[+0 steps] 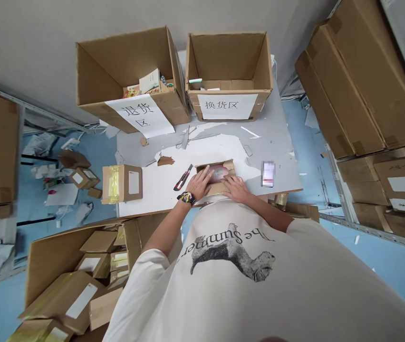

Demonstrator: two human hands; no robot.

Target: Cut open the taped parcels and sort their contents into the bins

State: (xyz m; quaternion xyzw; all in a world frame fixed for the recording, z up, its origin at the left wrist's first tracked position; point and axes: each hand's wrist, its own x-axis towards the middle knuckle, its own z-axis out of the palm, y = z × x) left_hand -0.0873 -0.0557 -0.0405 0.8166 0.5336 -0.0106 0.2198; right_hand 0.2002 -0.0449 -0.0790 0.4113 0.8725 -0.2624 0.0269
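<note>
A small opened cardboard box lies at the table's near edge, against my shirt. Inside it shows a pinkish, shiny item whose kind I cannot make out. My left hand, with a watch on its wrist, reaches over the box's left side, fingers stretched onto the item. From the right, my right hand lies over the box's other side, fingers apart, tips at the item's near right edge. Both palms and the undersides of the fingers are hidden. A red and black utility knife lies left of the box.
A taped box stands on the table's left, a phone on the right. Two large labelled cartons line the back. A big carton of parcels sits below left. Shelved boxes rise at right.
</note>
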